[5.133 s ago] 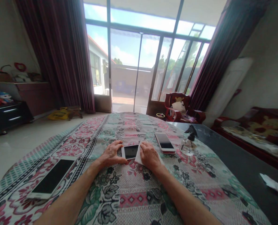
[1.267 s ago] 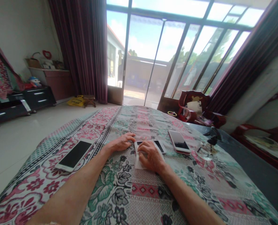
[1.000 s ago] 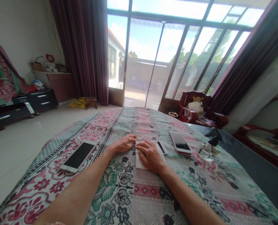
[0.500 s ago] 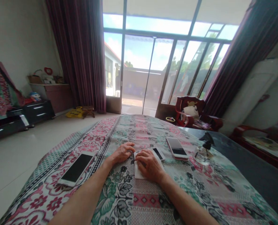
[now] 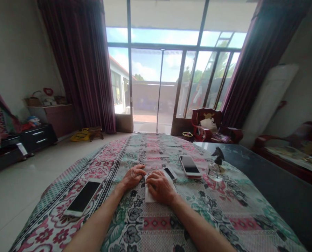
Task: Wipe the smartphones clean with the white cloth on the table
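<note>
On the patterned tablecloth, my right hand (image 5: 161, 187) lies over a white cloth or tissue (image 5: 150, 198), its fingers bent and pressing it down. Beneath them is a white phone (image 5: 169, 173), whose right end with a dark panel shows; the rest is mostly covered. My left hand (image 5: 133, 176) is at the left end of this phone, fingers closed in against its edge; the exact contact is hidden. To the left lies a larger white phone (image 5: 83, 197), dark screen up. Another white phone (image 5: 190, 166) rests to the right, apparently atop a pinkish one.
A clear glass bottle with a black spray top (image 5: 217, 166) stands right of the phones. The flowered tablecloth (image 5: 129, 227) drapes over the table. A dark tabletop (image 5: 263, 189) adjoins on the right, with a red wooden chair (image 5: 207, 122) beyond it.
The view has shifted slightly, so the scene sits lower and further left. Both hands keep nearly the same places on the phone and cloth.
</note>
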Tool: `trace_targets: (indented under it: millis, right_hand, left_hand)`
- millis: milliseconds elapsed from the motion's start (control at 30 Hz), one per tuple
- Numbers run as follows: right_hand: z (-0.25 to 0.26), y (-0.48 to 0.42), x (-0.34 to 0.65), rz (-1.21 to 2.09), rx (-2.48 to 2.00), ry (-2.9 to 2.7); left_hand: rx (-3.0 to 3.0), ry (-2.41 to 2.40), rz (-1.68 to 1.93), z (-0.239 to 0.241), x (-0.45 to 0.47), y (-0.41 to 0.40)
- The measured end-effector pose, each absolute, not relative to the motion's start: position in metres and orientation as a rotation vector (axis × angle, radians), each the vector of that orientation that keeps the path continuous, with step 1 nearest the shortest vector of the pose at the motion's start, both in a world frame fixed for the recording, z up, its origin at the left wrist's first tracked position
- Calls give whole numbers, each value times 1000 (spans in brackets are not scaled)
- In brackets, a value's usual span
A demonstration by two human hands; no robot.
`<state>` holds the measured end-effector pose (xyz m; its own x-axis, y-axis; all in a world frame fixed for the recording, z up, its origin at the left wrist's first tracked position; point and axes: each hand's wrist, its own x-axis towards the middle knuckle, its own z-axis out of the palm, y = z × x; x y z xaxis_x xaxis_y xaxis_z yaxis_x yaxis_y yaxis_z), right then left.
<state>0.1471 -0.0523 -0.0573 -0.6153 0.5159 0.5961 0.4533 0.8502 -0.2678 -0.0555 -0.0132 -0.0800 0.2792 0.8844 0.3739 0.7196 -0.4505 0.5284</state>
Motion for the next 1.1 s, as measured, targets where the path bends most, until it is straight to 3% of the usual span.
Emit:
trace_targets:
  millis: [400, 1100]
  right_hand:
    - [-54, -58, 143, 37, -939, -2367]
    - [-56, -61, 144, 11, -1113, -2423]
  left_hand:
    - [2254, 1798, 977, -87, -36, -39]
    - [2286, 1757, 698, -81, -38, -63]
